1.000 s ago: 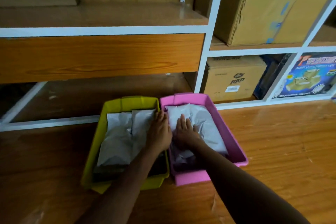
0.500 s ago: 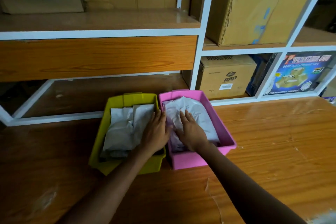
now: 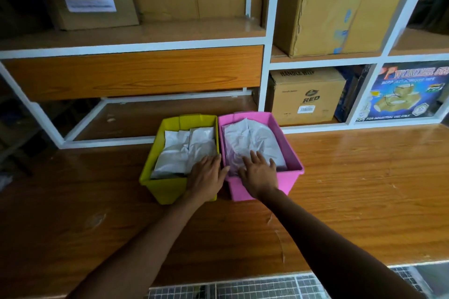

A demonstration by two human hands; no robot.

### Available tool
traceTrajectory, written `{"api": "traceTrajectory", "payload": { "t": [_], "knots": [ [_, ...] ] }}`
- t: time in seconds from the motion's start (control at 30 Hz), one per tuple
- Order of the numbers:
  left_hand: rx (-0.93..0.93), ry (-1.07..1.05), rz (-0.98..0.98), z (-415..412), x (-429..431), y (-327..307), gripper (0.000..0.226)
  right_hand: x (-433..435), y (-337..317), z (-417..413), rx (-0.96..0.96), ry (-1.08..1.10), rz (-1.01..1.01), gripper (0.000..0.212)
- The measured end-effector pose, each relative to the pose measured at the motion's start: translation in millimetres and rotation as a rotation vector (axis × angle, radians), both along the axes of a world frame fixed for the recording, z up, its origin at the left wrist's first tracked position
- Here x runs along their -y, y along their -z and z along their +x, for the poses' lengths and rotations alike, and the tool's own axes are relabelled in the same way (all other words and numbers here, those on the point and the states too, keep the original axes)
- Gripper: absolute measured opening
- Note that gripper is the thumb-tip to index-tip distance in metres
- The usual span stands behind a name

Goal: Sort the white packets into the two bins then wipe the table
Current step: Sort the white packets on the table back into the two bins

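Note:
Two bins stand side by side on the wooden table (image 3: 352, 177): a yellow bin (image 3: 167, 189) on the left and a pink bin (image 3: 291, 153) on the right. Each holds white packets, those in the yellow bin (image 3: 179, 150) and those in the pink bin (image 3: 250, 138). My left hand (image 3: 206, 175) lies flat over the near right corner of the yellow bin, fingers spread on its packets. My right hand (image 3: 258, 172) rests flat on the packets at the near end of the pink bin, fingers apart. Neither hand grips anything.
A white-framed shelf unit (image 3: 267, 56) rises right behind the bins. It holds cardboard boxes (image 3: 306, 94), a large box (image 3: 335, 7) above, and a blue printed carton (image 3: 408, 92). The table's near edge (image 3: 413, 262) runs at lower right, with tiled floor below.
The camera has pulled back and tilted up, so the bins look farther away. Both hands have slid toward the near ends of the bins, still flat on the packets.

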State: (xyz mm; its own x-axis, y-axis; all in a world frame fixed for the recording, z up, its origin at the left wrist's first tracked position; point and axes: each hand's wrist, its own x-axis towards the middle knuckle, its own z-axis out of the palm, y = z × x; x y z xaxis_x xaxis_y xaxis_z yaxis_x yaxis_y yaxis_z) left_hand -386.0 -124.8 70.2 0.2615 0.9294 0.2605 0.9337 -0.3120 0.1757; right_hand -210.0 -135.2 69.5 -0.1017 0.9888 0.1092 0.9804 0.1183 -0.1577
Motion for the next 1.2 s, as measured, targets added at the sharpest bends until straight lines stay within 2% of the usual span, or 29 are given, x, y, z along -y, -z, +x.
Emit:
{"api": "traceTrajectory", "payload": {
  "t": [0.1,0.2,0.27,0.3,0.37,0.43,0.5,0.57,0.67,0.87,1.03,1.13,1.2],
  "knots": [
    [0.000,-0.069,0.053,-21,-1,-13,0.058,-4,-10,4,-0.006,0.117,0.061,0.052],
    [-0.013,-0.218,0.079,-63,-17,-17,0.042,-23,-24,30,-0.038,0.365,0.066,0.053],
    [0.011,-0.220,0.037,-88,-28,-15,0.050,-34,-27,44,-0.051,0.486,-0.036,0.055],
    [0.049,-0.151,0.031,-95,-31,-14,0.056,-37,-25,46,-0.042,0.506,-0.058,0.055],
    [0.099,0.016,0.095,-93,-24,-11,0.061,-35,-21,40,-0.048,0.394,0.053,0.047],
    [0.089,0.137,0.119,-91,-13,-3,0.061,-27,-17,13,-0.181,0.188,0.183,0.035],
    [-0.017,0.194,-0.029,-94,-5,4,0.063,-13,-12,-18,-0.196,0.081,0.191,0.039],
    [-0.171,0.184,-0.117,-106,-9,11,0.054,-4,-4,-44,-0.071,0.039,0.213,0.049],
    [-0.235,0.184,-0.058,-133,-17,5,0.041,-1,-1,-80,-0.033,-0.012,0.237,0.057],
    [-0.240,0.250,-0.111,-213,-28,4,0.037,-13,5,-155,-0.148,-0.054,0.270,0.052],
    [-0.250,0.191,-0.148,-290,-30,9,0.034,-14,7,-225,-0.206,-0.172,0.226,0.045],
    [-0.268,0.102,-0.215,-337,-24,8,0.039,-13,2,-270,-0.313,-0.315,0.180,0.041],
    [-0.259,0.029,-0.205,-366,-11,4,0.056,-10,-8,-291,-0.409,-0.429,0.159,0.033]
  ]
}}
